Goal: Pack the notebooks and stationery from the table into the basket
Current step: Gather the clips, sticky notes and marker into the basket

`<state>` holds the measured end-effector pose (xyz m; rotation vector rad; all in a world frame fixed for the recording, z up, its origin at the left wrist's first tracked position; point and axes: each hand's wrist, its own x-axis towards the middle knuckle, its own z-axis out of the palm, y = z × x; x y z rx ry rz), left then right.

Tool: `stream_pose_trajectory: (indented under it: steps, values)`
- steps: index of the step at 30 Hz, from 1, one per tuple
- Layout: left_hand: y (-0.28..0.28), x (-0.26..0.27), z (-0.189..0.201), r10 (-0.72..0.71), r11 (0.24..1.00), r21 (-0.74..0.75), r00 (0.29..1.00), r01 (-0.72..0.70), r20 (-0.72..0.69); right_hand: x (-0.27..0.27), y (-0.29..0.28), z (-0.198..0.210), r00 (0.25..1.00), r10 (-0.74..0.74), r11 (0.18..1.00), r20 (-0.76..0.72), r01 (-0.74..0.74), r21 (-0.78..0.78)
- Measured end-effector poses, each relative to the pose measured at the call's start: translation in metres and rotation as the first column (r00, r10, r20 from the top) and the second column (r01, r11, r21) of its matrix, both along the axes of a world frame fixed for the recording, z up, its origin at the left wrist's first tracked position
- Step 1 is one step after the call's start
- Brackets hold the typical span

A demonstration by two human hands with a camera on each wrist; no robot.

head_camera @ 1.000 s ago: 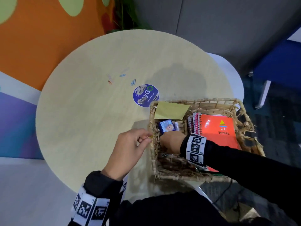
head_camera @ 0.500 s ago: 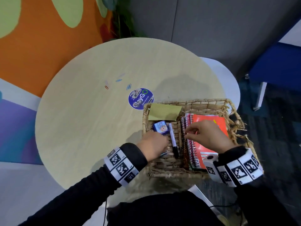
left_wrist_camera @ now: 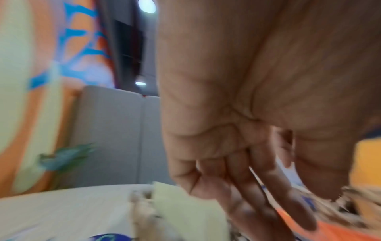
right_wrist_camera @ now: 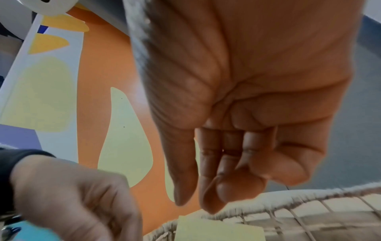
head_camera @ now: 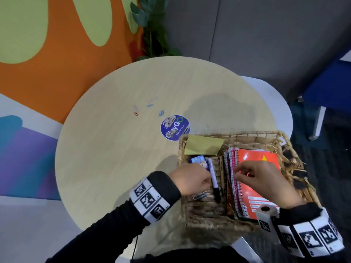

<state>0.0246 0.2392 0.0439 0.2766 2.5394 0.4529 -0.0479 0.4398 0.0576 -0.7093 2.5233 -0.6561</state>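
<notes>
A wicker basket [head_camera: 247,133] stands at the table's near right edge. In it lie a yellow sticky pad [head_camera: 204,147], a small blue box [head_camera: 198,160], a marker [head_camera: 213,179], a paper clip [head_camera: 199,196] and a stack of spiral notebooks with an orange cover [head_camera: 254,157] on top. My left hand [head_camera: 207,182] hovers in the basket's left half, beside the marker; the left wrist view shows its fingers [left_wrist_camera: 257,203] relaxed and empty. My right hand [head_camera: 237,173] hangs over the notebooks' spirals, thumb near the fingertips [right_wrist_camera: 216,195], with nothing seen between them.
Several loose paper clips [head_camera: 150,105] lie on the round table [head_camera: 106,149] behind a round blue sticker [head_camera: 175,128]. A white chair [head_camera: 275,111] sits behind the basket on the right. A plant [head_camera: 152,29] stands against the orange wall.
My left hand came from outside the basket's left rim, where it pinched something small, to inside the basket. My right hand moved from the basket's left part to above the notebooks.
</notes>
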Motion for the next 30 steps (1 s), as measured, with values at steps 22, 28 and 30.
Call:
stream_pose_trajectory:
  steps: [22,28,30]
  values:
    - [-0.22,-0.146,-0.11,0.885,0.466,0.312,0.434,-0.828,-0.169,-0.204,-0.292,-0.038,0.869,0.49,0.85,-0.065,-0.46,0.255]
    - [-0.228,-0.152,-0.121,0.887,0.461,0.25,0.433,-0.852,-0.158,-0.202,-0.331,-0.081,0.844,0.535,0.825,-0.041,-0.511,0.241]
    - [-0.229,-0.15,-0.121,0.886,0.46,0.221,0.43,-0.86,-0.175,-0.199,-0.339,-0.093,0.81,0.587,0.79,-0.019,-0.567,0.233]
